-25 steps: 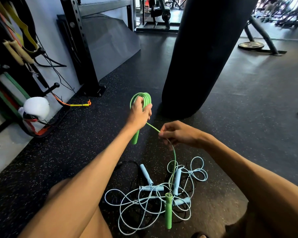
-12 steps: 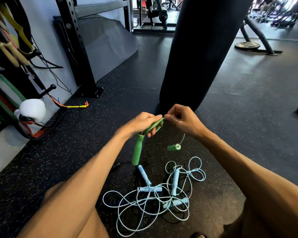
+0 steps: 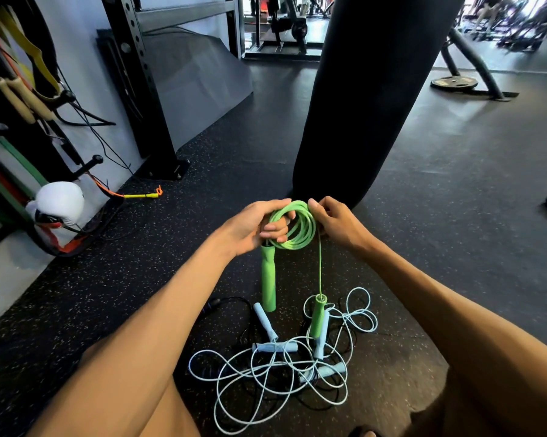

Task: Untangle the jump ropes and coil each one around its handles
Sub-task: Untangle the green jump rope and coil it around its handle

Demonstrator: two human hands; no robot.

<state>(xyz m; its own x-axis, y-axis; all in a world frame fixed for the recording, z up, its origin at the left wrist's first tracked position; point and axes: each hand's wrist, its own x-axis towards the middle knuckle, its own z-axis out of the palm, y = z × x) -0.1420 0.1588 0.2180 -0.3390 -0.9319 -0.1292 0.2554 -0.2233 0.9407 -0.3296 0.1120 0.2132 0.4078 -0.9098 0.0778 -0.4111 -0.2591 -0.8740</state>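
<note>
My left hand (image 3: 250,227) grips a coil of green jump rope (image 3: 297,228) together with the top of one green handle (image 3: 268,277), which hangs straight down. My right hand (image 3: 336,222) pinches the coil's right side. A single green strand drops from the coil to the second green handle (image 3: 318,316), which dangles just above the floor pile. On the floor lie tangled light blue ropes (image 3: 265,383) with several light blue handles (image 3: 275,346), and a black rope (image 3: 231,305) runs beneath them.
A black punching bag (image 3: 360,96) hangs right behind my hands. At the left stand a black rack post (image 3: 146,99), resistance bands, a white boxing glove (image 3: 59,203) and a yellow-orange rope (image 3: 139,194). A weight plate (image 3: 454,83) lies far right on the rubber floor.
The green coil has grown and now stands upright between both hands. The second green handle has been drawn off the floor pile and now hangs on a short strand under my right hand.
</note>
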